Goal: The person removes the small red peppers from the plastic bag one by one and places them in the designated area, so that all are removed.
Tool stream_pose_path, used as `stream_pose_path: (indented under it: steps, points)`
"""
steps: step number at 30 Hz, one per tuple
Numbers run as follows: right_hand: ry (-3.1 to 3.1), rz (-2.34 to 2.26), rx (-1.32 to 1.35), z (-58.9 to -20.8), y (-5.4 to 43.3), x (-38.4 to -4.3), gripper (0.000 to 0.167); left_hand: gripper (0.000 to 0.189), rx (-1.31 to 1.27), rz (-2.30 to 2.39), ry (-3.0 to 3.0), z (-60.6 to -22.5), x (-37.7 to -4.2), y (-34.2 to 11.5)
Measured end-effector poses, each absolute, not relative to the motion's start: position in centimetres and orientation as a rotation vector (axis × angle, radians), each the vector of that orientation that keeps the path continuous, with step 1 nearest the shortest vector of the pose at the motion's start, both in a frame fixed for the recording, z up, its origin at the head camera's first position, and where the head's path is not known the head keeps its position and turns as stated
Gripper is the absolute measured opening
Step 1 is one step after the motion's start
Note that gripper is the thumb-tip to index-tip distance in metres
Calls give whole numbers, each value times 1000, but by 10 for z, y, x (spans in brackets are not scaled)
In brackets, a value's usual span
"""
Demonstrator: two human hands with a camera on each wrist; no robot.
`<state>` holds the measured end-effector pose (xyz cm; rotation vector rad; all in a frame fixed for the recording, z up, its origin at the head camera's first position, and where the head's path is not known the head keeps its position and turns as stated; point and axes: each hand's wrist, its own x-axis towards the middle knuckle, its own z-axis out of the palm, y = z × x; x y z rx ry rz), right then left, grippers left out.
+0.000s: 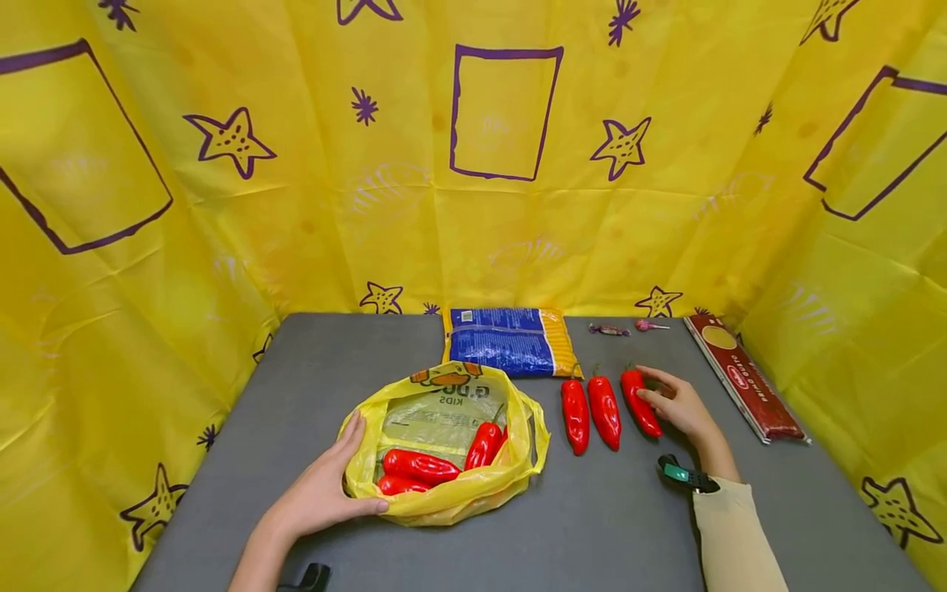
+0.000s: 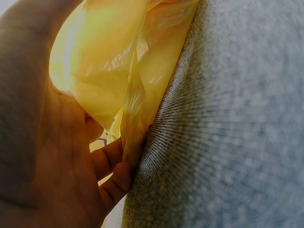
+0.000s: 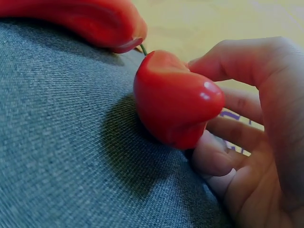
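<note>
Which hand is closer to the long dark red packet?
Right: the right hand is left of the packet; the left hand is farther left, holding the yellow plastic bag.

Your head view is bright and even, but the yellow backdrop looks stretched toward the edges; white glints sit on the red peppers; your 2 wrist views are dimmer; in the left, light glows through the yellow bag while your left hand lies in shadow; in the right, the near pepper throws a soft dark shadow and the yellow backdrop blurs.
</note>
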<state>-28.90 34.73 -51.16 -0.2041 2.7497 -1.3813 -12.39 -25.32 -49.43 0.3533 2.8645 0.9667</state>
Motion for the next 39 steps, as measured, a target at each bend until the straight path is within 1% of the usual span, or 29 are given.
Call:
stream_pose_path:
  steps: [9,16,23,28,33,39]
  points:
    - [2762,-1414,-178,-511,349,-286,58,132,360,975,2876,-497,-124,-254]
    - [2828,-1399,-198,-507,351,-287,55,132,364,975,2880,-496,-124,-252]
    - [2898,-1374,-237,-489,344,-283,53,133,343,963,2862,-496,-125,-252]
    - [2970,-1345,-404,-461,327,-276,50,133,353,974,2867,-497,-124,-253]
    - [2979,-1367,-647,-430,295,-265,49,132,373,969,2897,-497,-123,-253]
    - [2896,-1365,-954,-412,258,-251,51,132,371,967,2897,-496,-124,-252]
